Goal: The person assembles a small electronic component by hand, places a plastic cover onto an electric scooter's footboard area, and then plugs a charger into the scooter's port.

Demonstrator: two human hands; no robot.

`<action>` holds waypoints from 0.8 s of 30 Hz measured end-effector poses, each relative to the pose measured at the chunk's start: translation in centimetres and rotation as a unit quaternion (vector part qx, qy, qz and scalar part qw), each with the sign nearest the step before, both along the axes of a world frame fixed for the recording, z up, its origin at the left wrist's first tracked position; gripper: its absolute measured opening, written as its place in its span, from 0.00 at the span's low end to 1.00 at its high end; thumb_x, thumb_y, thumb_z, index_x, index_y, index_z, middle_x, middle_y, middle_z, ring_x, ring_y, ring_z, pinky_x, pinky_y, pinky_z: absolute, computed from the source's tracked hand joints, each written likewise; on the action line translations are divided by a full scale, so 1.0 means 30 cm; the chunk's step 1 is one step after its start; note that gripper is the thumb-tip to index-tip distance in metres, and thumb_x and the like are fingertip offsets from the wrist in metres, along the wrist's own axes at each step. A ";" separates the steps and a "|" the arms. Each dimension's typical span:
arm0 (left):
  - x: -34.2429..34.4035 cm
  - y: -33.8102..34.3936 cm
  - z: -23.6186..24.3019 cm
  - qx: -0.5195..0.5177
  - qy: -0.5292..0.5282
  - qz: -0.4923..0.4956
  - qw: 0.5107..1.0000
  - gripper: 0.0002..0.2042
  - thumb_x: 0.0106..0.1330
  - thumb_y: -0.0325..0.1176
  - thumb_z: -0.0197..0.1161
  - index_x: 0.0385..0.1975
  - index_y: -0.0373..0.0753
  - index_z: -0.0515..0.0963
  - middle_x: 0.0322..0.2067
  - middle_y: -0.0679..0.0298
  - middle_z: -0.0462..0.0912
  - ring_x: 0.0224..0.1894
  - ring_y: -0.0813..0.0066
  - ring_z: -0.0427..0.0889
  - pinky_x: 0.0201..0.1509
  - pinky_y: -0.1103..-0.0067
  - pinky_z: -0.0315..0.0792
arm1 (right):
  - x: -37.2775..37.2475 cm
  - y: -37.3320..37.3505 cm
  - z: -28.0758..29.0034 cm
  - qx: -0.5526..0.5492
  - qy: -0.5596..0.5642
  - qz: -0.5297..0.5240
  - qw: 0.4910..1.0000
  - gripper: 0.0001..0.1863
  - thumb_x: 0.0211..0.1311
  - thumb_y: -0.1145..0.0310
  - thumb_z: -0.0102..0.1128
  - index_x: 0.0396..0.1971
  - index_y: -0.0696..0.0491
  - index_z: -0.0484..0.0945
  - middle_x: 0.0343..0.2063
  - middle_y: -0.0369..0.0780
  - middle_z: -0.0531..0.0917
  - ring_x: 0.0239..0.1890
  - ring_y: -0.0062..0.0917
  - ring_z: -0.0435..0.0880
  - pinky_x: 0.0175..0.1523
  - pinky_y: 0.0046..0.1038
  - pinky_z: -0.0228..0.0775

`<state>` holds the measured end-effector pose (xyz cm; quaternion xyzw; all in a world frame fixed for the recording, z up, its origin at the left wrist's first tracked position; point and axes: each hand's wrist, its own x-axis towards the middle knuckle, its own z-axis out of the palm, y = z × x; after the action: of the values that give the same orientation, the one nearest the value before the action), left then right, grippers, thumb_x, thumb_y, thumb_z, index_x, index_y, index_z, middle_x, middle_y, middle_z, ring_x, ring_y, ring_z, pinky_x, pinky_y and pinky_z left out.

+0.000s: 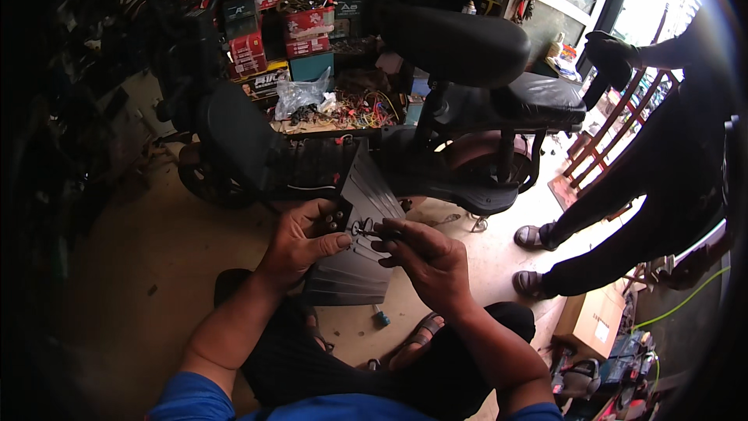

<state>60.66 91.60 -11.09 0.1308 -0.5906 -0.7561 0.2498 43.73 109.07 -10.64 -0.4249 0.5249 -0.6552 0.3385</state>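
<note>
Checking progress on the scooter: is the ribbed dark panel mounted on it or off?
Off. The ribbed panel is held between the left hand and right hand, apart from the scooter.

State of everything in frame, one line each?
Ribbed panel: held up off the floor, tilted, resting toward the lap.
Left hand: gripping the panel's left edge.
Right hand: fingers pinched on a small metal part at the panel.
Scooter: parked, seat empty.
Cardboard box: closed, on the floor.
Screwdriver: lying on the floor.
</note>
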 end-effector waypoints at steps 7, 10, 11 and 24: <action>-0.071 -0.017 -0.114 -0.138 -0.101 0.112 0.979 0.29 0.64 0.36 0.72 0.63 0.30 0.72 0.52 0.59 0.82 0.51 0.73 0.81 0.59 0.74 0.75 | -0.103 0.066 -0.068 -0.032 0.112 -0.075 0.990 0.15 0.72 0.80 0.63 0.55 0.58 0.83 0.45 0.43 0.89 0.45 0.26 0.91 0.47 0.27 0.85; 0.073 -0.203 -0.278 -0.134 -0.091 0.135 0.978 0.36 0.68 0.37 0.67 0.72 0.28 0.62 0.63 0.52 0.75 0.61 0.64 0.77 0.68 0.68 0.71 | -0.071 -0.057 -0.100 -0.164 0.235 -0.106 0.952 0.13 0.67 0.76 0.68 0.51 0.56 0.84 0.38 0.44 0.89 0.36 0.27 0.91 0.42 0.30 0.81; 0.086 -0.242 -0.330 -0.132 -0.078 0.107 0.982 0.38 0.70 0.38 0.66 0.75 0.28 0.59 0.67 0.49 0.73 0.65 0.61 0.76 0.71 0.66 0.69 | -0.077 -0.049 -0.106 -0.140 0.187 -0.090 0.968 0.12 0.66 0.75 0.69 0.49 0.56 0.84 0.37 0.46 0.89 0.35 0.31 0.90 0.41 0.32 0.80; -0.081 -0.171 -0.269 -0.189 -0.101 -0.071 0.974 0.33 0.78 0.38 0.58 0.78 0.30 0.56 0.72 0.50 0.67 0.72 0.60 0.69 0.77 0.66 0.61 | -0.077 0.027 -0.181 -0.061 0.385 -0.242 0.889 0.02 0.50 0.72 0.65 0.24 0.54 0.83 0.22 0.50 0.84 0.30 0.51 0.86 0.34 0.46 0.77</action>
<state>58.24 86.48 -19.16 0.1144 -0.7529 -0.6294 0.1544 41.43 109.89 -16.08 -0.5237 0.6597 -0.5323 -0.0855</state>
